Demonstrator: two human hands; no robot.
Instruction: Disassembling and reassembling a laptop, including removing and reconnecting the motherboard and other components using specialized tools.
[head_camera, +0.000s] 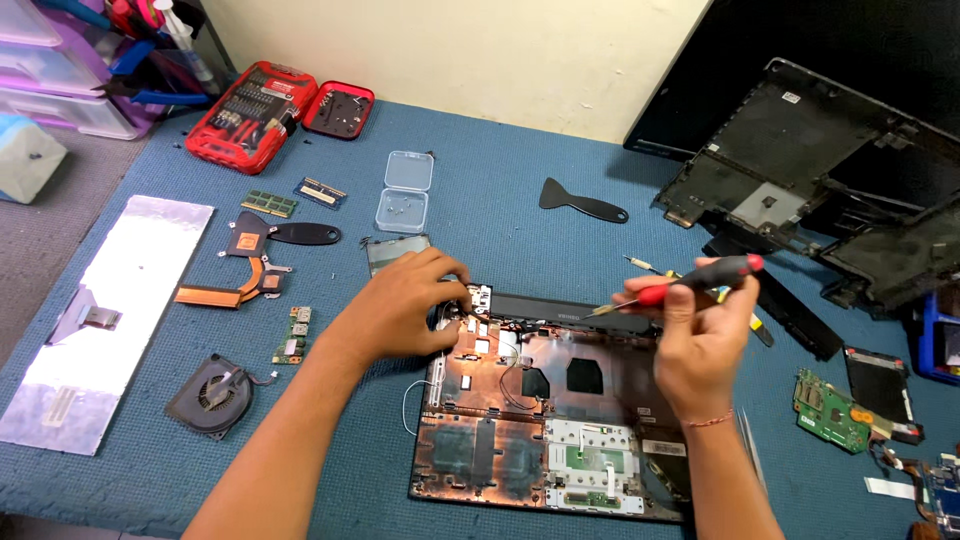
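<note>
An opened laptop base (520, 440) with copper-coloured shielding lies on the blue mat in front of me. My left hand (405, 305) rests on its upper left corner, fingertips pinching at a small part or cable beside the hinge area. My right hand (695, 335) hovers over the upper right of the base and grips a red-and-black screwdriver (700, 280), its thin tip pointing left toward the hinge bar (560, 310).
On the left lie a keyboard panel (110, 300), a fan (210, 395), a copper heat pipe (235, 285), memory sticks (268, 204) and a red bit set (255, 115). Plastic boxes (405, 190), a black pry tool (580, 203), black casing parts (800, 160) and a green board (835, 410) lie around.
</note>
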